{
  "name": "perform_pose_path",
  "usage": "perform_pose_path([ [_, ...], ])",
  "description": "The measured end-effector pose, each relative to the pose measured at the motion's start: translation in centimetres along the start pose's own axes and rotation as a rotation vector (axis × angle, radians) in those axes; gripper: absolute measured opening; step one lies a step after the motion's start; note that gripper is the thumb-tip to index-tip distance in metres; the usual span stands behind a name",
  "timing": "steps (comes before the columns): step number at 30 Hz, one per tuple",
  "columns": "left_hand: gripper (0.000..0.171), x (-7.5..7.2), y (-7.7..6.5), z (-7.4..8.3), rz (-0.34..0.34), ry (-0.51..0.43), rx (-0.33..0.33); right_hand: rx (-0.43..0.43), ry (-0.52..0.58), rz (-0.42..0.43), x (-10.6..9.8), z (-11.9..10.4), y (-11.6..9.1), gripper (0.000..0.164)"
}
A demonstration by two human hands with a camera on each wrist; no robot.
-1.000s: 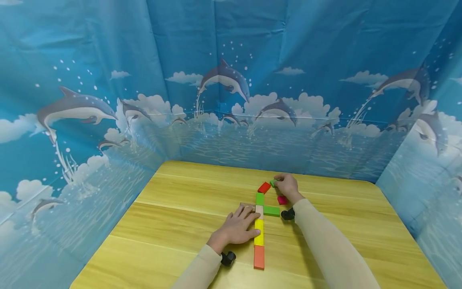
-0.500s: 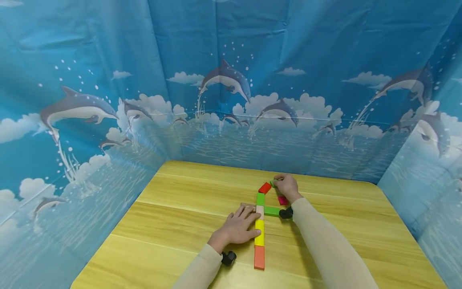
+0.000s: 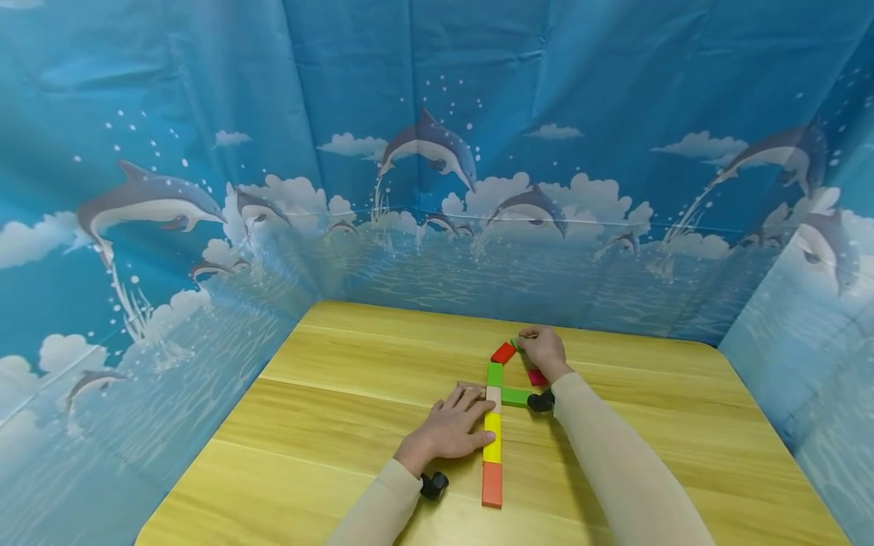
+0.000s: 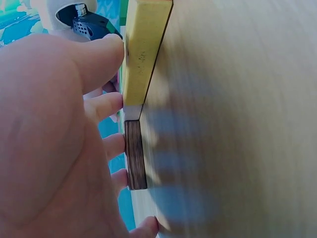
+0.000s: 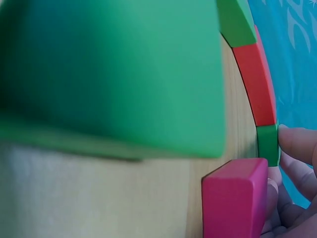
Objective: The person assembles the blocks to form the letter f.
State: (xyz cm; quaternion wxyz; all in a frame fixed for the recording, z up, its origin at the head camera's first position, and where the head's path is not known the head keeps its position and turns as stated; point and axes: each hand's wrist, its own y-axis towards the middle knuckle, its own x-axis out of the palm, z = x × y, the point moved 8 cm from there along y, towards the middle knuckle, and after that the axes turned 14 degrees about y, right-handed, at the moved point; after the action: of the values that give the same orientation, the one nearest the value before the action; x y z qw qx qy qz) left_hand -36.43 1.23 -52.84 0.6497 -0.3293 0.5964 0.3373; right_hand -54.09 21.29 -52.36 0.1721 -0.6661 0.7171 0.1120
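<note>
At the far end of a line of blocks, my right hand (image 3: 542,349) pinches a small green block (image 5: 268,145), which touches the end of a red block (image 3: 503,353). A pink block (image 5: 230,198) stands near those fingers. My left hand (image 3: 449,432) lies with fingers spread along the row, its fingertips touching the yellow block (image 4: 143,54), the pale block (image 3: 493,396) and the dark brown block (image 4: 134,153). A green block (image 3: 495,374) joins the pale one to the red one. Sideways from the pale block sticks a longer green block (image 3: 514,397), partly covered by the right wrist camera.
An orange-red block (image 3: 492,485) forms the near end of the row. Everything lies on a wooden table (image 3: 307,425). A blue dolphin-print curtain (image 3: 437,258) hangs behind the table and along its sides.
My right wrist has shifted slightly left, over the end of the longer green block. Its fingers now cover more of the small green block. My left hand stays on the row.
</note>
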Motion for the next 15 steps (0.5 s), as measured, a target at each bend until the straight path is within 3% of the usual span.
perform_pose_path([
  [10,0.06,-0.35,-0.33,0.04,0.0,-0.02,-0.002,-0.011,0.014,-0.01,0.07,-0.1,-0.2,0.031],
  [15,0.059,-0.85,-0.66,0.16,-0.017,-0.038,0.003,0.042,0.085,-0.016,-0.16,0.1,-0.06,0.033],
])
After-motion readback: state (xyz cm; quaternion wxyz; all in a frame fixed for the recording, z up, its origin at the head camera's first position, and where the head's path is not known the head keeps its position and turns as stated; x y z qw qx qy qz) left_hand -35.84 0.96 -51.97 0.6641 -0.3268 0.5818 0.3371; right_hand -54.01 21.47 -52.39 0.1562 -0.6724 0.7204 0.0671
